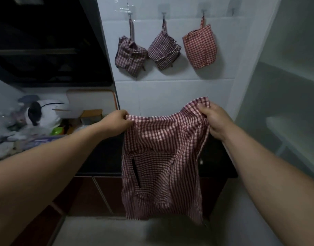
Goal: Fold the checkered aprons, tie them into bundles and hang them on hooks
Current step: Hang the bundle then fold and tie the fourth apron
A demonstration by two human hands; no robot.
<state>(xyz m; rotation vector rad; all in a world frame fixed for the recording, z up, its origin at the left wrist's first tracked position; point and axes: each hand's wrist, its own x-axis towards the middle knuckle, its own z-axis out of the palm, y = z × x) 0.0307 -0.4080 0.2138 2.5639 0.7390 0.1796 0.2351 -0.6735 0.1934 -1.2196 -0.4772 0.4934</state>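
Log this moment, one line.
left hand: pinches top corner of red-and-white checkered cloth apron | right hand: grips other top corner | apron: hanging loose | hooks: three checkered bundles hung

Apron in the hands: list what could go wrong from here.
1. The left hand and right hand pinch only the top edge of the apron; a slip could drop it to the floor.
2. The left bundle looks loose; a bump while hanging the next could undo it.
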